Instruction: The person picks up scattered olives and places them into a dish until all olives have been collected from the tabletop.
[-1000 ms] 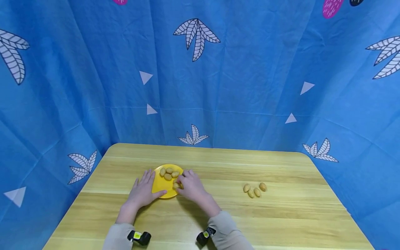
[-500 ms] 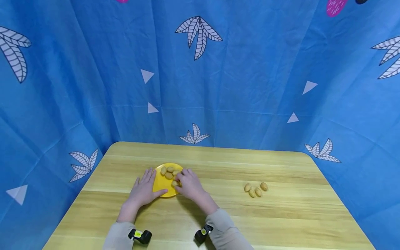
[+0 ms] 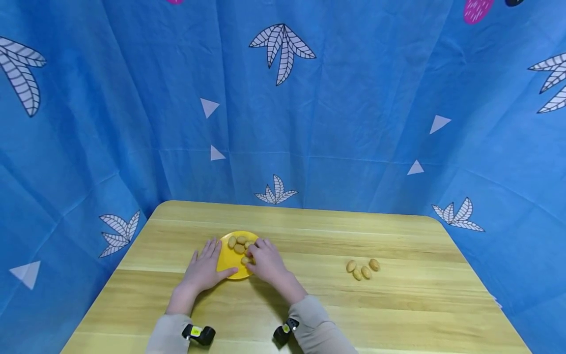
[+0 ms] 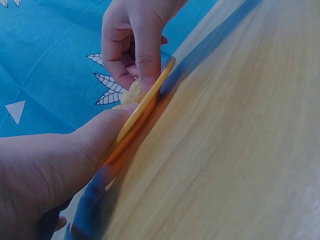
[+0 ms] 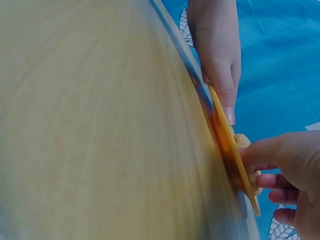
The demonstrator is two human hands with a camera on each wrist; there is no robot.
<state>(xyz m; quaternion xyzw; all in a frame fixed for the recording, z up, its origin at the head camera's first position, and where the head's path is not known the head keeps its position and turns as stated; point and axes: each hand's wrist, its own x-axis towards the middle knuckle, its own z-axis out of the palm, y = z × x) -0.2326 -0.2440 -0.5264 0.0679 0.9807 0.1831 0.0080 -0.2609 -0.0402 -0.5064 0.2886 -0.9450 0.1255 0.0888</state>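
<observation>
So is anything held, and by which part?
Cannot tell if the right grip holds an oval tan nut; the left grip touches the round yellow plate's rim.

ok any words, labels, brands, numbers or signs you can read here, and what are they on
Nothing is readable.
Left yellow label, on the black wrist device: too small to read.
Right yellow label, on the other wrist device: likewise too small.
Blue curtain: printed leaves and triangles, no lettering seen.

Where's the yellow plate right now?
In the head view, the yellow plate lies left of centre on the wooden table, between the left hand and the right hand.
</observation>
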